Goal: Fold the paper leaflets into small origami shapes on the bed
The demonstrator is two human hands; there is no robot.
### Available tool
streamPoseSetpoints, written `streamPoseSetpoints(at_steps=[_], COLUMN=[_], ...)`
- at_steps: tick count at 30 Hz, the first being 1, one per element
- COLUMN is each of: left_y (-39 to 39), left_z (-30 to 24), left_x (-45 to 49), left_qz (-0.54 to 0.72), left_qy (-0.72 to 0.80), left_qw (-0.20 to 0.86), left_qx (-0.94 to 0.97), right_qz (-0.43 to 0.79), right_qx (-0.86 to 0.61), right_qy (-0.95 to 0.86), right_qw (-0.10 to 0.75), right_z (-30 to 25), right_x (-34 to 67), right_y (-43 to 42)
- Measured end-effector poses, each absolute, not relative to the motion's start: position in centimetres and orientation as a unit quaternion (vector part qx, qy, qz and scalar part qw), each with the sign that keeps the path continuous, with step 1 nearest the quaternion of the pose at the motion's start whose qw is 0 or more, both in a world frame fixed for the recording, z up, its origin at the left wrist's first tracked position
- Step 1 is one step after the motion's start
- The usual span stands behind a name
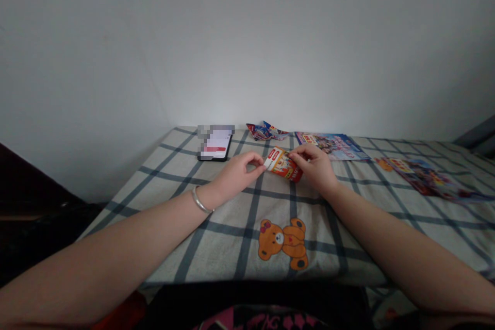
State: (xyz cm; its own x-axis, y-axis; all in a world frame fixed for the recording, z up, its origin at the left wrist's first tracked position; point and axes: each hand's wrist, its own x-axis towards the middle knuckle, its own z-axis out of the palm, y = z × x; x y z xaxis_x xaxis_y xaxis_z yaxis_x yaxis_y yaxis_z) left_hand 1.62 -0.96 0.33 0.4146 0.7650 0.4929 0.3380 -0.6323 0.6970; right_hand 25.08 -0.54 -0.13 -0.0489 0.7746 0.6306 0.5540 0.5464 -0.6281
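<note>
A small printed paper piece (284,165), red, yellow and white, is held up at a tilt between my two hands over the table. My left hand (243,169) pinches its left edge between thumb and finger; a silver bangle circles that wrist. At the upper right edge, my right hand (315,165) grips it with the fingertips closed. Whether the piece is a card or a small packet, I cannot tell. Just beyond it lies a crumpled blue and red wrapper (266,131).
A phone (215,144) with a lit screen lies at the back left. Colourful printed sheets (336,145) rest behind my right hand, and more printed sheets (433,179) lie farther right. A checked cloth (228,247) with bear pictures covers the table, which meets a wall (247,46).
</note>
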Motion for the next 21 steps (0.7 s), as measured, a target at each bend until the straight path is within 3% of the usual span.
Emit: streamPoseSetpoints(at_steps=[12,16,21], left_y=[-0.1,0.0,0.0], left_z=[0.1,0.1,-0.3], left_x=[1.1,0.9,1.2], left_qz=[0.344,0.342,0.413], left_qy=[0.409,0.404,0.378], left_qw=[0.1,0.11,0.194], left_qx=[0.839,0.841,0.805], right_qz=[0.142,0.205,0.187], right_qx=[-0.486,-0.49,-0.492], right_qy=[-0.676,-0.625,-0.671], right_qw=[0.536,0.572,0.523], right_z=[0.3,0.5,0.3], right_x=[25.2,25.9,25.6], right_y=[-0.5,0.0,-0.2])
